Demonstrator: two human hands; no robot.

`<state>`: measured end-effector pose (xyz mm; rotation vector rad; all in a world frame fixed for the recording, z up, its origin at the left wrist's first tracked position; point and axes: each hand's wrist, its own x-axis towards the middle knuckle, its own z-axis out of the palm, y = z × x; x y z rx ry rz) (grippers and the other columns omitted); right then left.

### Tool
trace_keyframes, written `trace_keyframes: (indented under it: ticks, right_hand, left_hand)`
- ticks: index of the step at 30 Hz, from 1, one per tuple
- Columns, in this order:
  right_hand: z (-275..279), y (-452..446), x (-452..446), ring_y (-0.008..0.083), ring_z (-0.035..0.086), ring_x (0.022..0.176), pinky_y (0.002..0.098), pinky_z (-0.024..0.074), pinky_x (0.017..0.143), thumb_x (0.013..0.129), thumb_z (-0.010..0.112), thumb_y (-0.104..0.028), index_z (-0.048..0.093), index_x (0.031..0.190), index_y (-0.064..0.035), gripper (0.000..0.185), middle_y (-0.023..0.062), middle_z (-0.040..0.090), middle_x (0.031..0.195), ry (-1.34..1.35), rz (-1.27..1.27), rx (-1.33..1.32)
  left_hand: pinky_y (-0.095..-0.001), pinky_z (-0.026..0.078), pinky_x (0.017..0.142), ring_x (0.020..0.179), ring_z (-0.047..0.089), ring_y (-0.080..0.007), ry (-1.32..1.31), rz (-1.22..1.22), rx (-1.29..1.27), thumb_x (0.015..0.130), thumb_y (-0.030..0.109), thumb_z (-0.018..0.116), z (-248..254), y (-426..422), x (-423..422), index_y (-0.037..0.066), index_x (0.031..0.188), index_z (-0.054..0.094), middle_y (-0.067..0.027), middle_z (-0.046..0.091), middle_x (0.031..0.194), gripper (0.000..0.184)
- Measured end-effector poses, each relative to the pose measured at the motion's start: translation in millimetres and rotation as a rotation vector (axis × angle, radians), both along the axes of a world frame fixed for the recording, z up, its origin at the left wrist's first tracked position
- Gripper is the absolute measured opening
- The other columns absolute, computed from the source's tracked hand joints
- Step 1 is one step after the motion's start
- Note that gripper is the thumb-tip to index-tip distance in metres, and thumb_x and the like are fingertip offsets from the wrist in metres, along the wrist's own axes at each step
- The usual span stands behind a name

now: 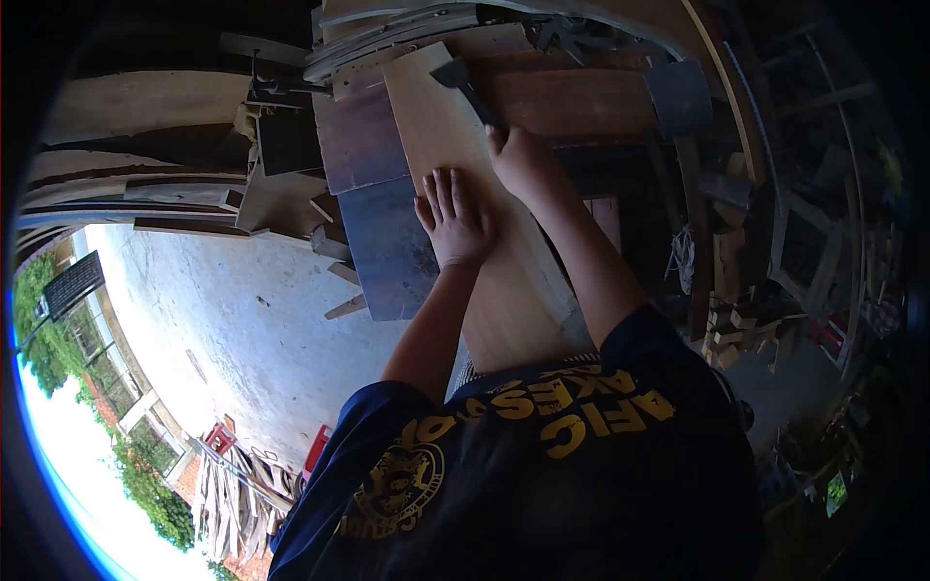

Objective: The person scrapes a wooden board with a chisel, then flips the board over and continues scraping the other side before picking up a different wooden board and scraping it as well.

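Observation:
A long pale wooden board (513, 300) runs lengthwise from near my body to the far side of the bench. My left hand (455, 223) lies flat on it with the fingers extended. In my right hand (524, 161), at the board's right edge, is the dark handle of a putty knife (460, 82). Its wide flat blade points away and left, over or against the far part of the board; whether it touches the wood I cannot tell.
Beneath the board is a dark worktable (383, 257). Stacked planks (184, 189) lie at the left, and a dark square plate (678, 97) is at the upper right. Wood offcuts (741, 324) are piled at the right, with scrap strips (237, 494) at lower left.

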<state>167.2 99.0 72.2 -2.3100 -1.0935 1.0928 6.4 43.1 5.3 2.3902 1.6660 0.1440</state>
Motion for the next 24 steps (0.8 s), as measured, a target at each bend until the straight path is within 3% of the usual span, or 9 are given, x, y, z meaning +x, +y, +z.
trace_keyframes:
  ticks: [4,10,16,19,23,24]
  right_hand:
    - [7,44,0,0.0417,0.062,0.094,0.0473,0.0488,0.084,0.093,0.042,-0.042,0.062,0.095,0.0041,0.051,0.0290,0.063,0.095,0.016,0.013,-0.038]
    - [3,-11,-1,0.0443,0.060,0.092,0.0475,0.0489,0.082,0.094,0.038,-0.042,0.063,0.091,0.0072,0.056,0.0322,0.061,0.089,-0.016,0.000,0.016]
    - [3,36,-2,0.0430,0.060,0.095,0.0474,0.0483,0.085,0.093,0.041,-0.041,0.063,0.092,0.0067,0.052,0.0311,0.062,0.094,-0.010,-0.028,-0.007]
    - [1,14,-1,0.0430,0.061,0.094,0.0470,0.0489,0.084,0.093,0.041,-0.042,0.063,0.092,0.0061,0.053,0.0305,0.062,0.092,0.118,-0.049,-0.039]
    - [-4,-6,0,0.0433,0.061,0.093,0.0468,0.0492,0.083,0.093,0.041,-0.042,0.063,0.093,0.0060,0.053,0.0304,0.062,0.091,0.098,-0.023,-0.049]
    - [-8,4,1,0.0341,0.060,0.067,0.0410,0.0487,0.062,0.094,0.038,-0.043,0.061,0.086,0.0064,0.056,0.0238,0.060,0.072,0.104,-0.005,-0.006]
  left_hand:
    - [-0.0535,0.003,0.111,0.142,0.010,-0.0327,-0.022,0.003,0.004,0.086,0.036,0.045,0,0,1,0.005,0.144,0.024,-0.0169,0.020,0.151,0.069]
    - [-0.0539,0.003,0.111,0.142,0.010,-0.0327,-0.047,-0.001,-0.008,0.086,0.036,0.045,3,3,1,0.006,0.144,0.025,-0.0165,0.020,0.151,0.068]
    - [-0.0538,0.003,0.112,0.142,0.009,-0.0320,-0.026,0.001,-0.012,0.086,0.035,0.044,4,1,2,0.007,0.144,0.024,-0.0161,0.020,0.151,0.068]
    - [-0.0535,0.003,0.112,0.142,0.009,-0.0320,-0.049,-0.006,-0.012,0.087,0.036,0.044,3,2,1,0.007,0.144,0.024,-0.0161,0.020,0.151,0.067]
    - [-0.0529,0.004,0.111,0.142,0.011,-0.0317,-0.043,0.009,0.002,0.087,0.036,0.044,2,2,2,0.007,0.144,0.026,-0.0164,0.021,0.151,0.066]
    - [-0.0530,0.003,0.112,0.142,0.009,-0.0317,-0.041,0.008,-0.007,0.087,0.037,0.044,3,1,2,0.007,0.144,0.024,-0.0162,0.020,0.151,0.068]
